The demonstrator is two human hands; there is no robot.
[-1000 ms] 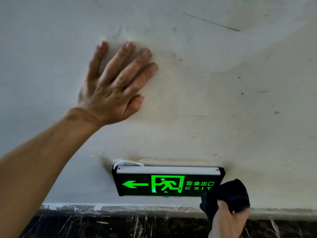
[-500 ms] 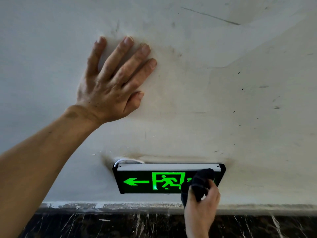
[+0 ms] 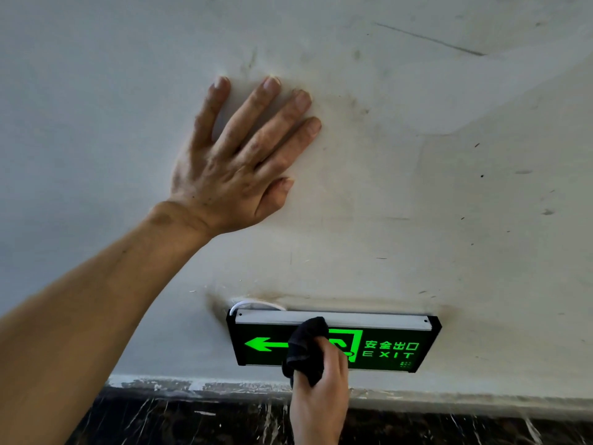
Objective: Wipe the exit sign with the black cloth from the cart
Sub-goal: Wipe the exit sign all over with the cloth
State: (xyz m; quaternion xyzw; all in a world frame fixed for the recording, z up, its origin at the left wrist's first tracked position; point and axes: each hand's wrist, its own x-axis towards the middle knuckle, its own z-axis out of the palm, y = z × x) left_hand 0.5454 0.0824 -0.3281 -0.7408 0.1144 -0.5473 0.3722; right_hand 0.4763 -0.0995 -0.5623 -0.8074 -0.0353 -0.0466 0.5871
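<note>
**A:** What is filling the view?

**B:** A scuffed off-white wall (image 3: 417,194) is taking up most of it, running down to a dark marbled skirting (image 3: 449,425) along the bottom. The left hand (image 3: 237,175) is lying flat against the wall, high and left of centre, with its fingers (image 3: 256,114) spread and nothing in it. Its bare forearm is stretching down to the lower left corner.

**B:** Low on the wall, just above the skirting, the exit sign (image 3: 385,345) is glowing: a black box with a pale strip along its top, a green arrow pointing left, and green characters over the word EXIT.

**A:** And the cloth?

**B:** The right hand (image 3: 321,390) is coming up from the bottom edge, gripping the black cloth (image 3: 305,348) in a bunch and pressing it against the sign's middle.

**A:** Anything hidden?

**B:** The cloth and knuckles are covering most of the green running-figure panel and the arrow's tail. The right wrist is cut off by the frame. A thin white cable (image 3: 253,305) is looping above the sign's left corner.
</note>
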